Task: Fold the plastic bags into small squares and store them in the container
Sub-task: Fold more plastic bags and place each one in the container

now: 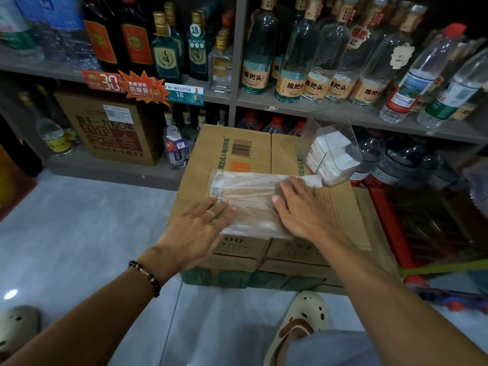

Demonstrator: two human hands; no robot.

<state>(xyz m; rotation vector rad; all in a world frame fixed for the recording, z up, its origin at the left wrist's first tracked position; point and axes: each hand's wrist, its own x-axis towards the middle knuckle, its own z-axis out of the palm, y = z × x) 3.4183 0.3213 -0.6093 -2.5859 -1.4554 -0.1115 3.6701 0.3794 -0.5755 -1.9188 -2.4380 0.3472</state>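
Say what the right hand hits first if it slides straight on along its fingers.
Likely the clear container: the right hand lies flat on the plastic bag, fingers pointing up and slightly right toward it. Depth is unclear.

both bare forearms reach forward and converge slightly. the left hand (196, 223) lies palm down with straight fingers spread, a ring on one finger and a bead bracelet at the wrist. the right hand (303, 207) lies palm down too, fingers straight, thumb pointing inward.
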